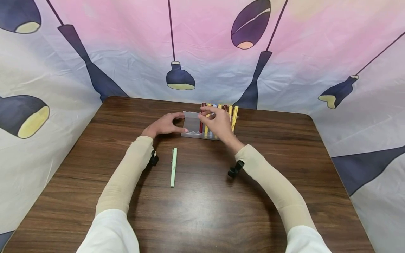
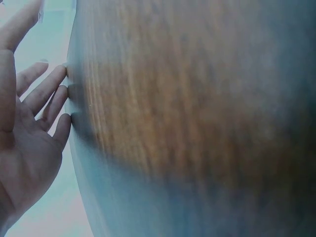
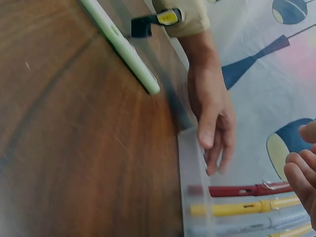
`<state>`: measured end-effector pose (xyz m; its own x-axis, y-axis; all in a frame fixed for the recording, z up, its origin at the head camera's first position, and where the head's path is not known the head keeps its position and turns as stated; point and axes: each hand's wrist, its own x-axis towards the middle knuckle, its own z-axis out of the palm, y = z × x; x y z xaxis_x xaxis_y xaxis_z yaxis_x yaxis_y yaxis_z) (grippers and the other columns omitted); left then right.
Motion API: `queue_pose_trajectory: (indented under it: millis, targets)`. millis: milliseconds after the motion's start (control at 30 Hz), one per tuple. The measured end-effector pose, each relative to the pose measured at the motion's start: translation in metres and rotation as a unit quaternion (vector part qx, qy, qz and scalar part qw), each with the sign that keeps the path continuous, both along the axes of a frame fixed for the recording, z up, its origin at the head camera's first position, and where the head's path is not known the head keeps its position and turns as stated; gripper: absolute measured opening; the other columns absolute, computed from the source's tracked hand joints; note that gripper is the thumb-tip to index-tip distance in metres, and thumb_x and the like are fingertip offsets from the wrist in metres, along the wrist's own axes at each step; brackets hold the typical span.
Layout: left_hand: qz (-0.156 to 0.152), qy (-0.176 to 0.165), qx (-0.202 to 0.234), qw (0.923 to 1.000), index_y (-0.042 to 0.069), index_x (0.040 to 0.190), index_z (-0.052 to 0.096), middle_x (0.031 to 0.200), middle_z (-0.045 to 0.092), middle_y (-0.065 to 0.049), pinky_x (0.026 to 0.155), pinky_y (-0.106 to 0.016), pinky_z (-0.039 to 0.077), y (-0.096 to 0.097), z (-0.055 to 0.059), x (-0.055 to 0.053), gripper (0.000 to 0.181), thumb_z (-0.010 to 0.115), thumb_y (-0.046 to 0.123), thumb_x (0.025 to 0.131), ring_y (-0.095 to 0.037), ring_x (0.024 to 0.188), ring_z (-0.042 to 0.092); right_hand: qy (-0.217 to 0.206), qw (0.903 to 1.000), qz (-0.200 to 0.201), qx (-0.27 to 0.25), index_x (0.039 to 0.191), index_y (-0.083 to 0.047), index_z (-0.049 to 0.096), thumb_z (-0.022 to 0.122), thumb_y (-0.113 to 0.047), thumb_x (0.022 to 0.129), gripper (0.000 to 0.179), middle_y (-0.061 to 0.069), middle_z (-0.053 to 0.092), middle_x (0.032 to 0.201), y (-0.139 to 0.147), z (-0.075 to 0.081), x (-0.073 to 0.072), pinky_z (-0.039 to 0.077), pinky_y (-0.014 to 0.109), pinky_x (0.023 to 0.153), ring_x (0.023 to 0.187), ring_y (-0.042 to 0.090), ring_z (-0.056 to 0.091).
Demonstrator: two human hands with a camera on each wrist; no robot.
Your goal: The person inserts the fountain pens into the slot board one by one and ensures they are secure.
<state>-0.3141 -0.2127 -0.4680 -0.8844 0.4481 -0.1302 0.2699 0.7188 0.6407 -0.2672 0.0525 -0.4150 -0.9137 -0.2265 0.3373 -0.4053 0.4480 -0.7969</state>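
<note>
A clear plastic pen rack (image 1: pixel 191 123) stands toward the back of the table, its right part filled with several upright pens. My left hand (image 1: pixel 164 124) holds the rack's left end, thumb at the front corner and fingers at the back. In the left wrist view that hand (image 2: pixel 29 133) has its fingers spread, several tips at the table surface. My right hand (image 1: pixel 220 124) hovers over the pens, thumb and fingers parted near the top of the leftmost, dark red pen (image 1: pixel 201 127). The right wrist view shows this red pen (image 3: pixel 242 190) in the rack beside a yellow pen (image 3: pixel 242 207).
A pale green pen (image 1: pixel 173 168) with a clip lies on the brown wooden table (image 1: pixel 202 207), in front of the rack and between the forearms. Behind the table hangs a cloth backdrop (image 1: pixel 133 63) printed with lamps. A small black camera (image 1: pixel 235 169) sits at the right wrist.
</note>
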Motion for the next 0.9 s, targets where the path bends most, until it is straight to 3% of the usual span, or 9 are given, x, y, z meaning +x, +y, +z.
queue_pose_trajectory:
  millis: [467, 900]
  targets:
    - [-0.007, 0.001, -0.004, 1.0000, 0.006, 0.157, 0.038, 0.156, 0.045, -0.015, 0.120, -0.054, 0.031, -0.001, 0.000, -0.001, 0.089, 0.075, 0.051, 0.090, -0.033, 0.147, 0.037, -0.025, 0.9977, 0.062, -0.007, 0.116, -0.012, 0.077, 0.078, -0.032, 0.093, 0.031, -0.002, 0.077, 0.095, -0.024, -0.024, 0.036, 0.059, 0.027, 0.068, 0.076, 0.009, 0.069]
    - [-0.008, 0.006, -0.002, 1.0000, 0.005, 0.157, 0.038, 0.156, 0.045, -0.016, 0.120, -0.054, 0.032, -0.001, 0.000, -0.001, 0.086, 0.075, 0.046, 0.092, -0.034, 0.146, 0.038, -0.076, 0.9881, 0.132, 0.024, 0.117, -0.003, 0.076, 0.081, -0.029, 0.091, 0.037, 0.003, 0.076, 0.096, -0.042, -0.042, 0.052, 0.059, 0.021, 0.069, 0.077, 0.008, 0.072]
